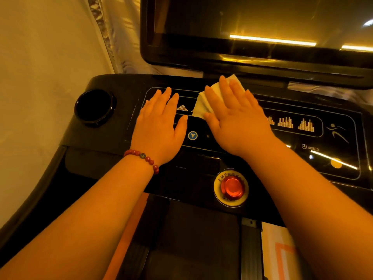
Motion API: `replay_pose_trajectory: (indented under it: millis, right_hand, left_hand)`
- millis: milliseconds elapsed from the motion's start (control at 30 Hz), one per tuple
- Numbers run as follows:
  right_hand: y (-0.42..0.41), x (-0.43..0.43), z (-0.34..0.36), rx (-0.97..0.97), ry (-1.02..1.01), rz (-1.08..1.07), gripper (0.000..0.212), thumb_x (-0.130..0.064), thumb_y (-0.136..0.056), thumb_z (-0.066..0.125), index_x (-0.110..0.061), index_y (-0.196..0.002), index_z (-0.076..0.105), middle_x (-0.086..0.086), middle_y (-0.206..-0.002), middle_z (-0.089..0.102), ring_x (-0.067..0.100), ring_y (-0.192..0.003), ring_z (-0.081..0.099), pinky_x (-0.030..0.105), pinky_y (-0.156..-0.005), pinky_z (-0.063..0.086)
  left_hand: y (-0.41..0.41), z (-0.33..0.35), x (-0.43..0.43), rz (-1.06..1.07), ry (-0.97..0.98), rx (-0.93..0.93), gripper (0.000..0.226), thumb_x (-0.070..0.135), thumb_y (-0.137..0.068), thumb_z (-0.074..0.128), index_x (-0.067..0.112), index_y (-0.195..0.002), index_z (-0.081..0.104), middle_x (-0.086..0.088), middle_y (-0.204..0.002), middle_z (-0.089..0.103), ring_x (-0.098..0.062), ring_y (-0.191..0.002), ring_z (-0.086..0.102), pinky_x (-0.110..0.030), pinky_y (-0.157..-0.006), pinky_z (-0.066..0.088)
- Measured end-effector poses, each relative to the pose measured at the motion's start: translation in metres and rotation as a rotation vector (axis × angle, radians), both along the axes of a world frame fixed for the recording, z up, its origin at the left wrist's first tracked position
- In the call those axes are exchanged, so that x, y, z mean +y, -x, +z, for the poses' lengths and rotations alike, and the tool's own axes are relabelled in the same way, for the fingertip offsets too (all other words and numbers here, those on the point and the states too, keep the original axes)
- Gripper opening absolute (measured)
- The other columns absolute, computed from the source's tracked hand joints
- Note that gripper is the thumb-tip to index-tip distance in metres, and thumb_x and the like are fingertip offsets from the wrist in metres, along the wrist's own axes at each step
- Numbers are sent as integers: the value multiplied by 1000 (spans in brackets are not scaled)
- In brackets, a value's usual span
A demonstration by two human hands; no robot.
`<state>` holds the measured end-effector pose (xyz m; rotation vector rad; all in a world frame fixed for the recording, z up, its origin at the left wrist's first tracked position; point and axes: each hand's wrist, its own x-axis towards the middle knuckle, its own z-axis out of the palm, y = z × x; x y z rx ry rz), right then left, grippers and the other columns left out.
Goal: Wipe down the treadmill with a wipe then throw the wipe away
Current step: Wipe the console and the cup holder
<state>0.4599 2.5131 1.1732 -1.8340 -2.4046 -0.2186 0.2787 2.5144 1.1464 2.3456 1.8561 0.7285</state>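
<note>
presses a white wipe flat onto the treadmill console with the straight, spread fingers of the right hand, beyond the red emergency button, apparently to drag the whole sheet across its glossy face. rests the left hand flat and empty beyond and left of that button, seemingly as a brace. pins the wipe under the right fingers, just short of the left thumb.

Pale wall, far left. Crinkled clear plastic sheet hangs just beside it. Red bead bracelet, one grey-blue bead among them. White sheet with orange outline, bottom right, partly hidden.
</note>
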Motion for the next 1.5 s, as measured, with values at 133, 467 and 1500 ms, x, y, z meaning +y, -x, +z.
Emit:
replay_pose_trajectory:
  millis: [133,467,1500]
  right_hand:
    - [6,-8,-4,-60,20,142,59,-49,-102,16,-31,-153,-6,3,-162,-14,24,-148,-14,41,-118,-7]
    - [8,-14,-6,-64,24,144,59,-47,-102,16,-29,-154,-6,4,-162,-14,25,-148,-14,42,-118,-7]
    - [7,-30,-16,48,5,-154,62,-49,-101,17,-28,-153,-9,8,-161,-16,28,-148,-14,44,-118,-4]
  left_hand:
    - [-1,0,-1,9,11,1,57,42,-102,31,21,-153,19,2,-162,10,-16,-148,3,-33,-116,4]
    - [-1,-1,-4,16,-16,-25,53,38,-102,33,19,-151,26,0,-160,16,-17,-148,9,-33,-118,8]
    - [8,-14,-10,-85,-76,-5,61,43,-96,24,15,-150,30,-6,-159,21,-21,-148,13,-33,-116,8]
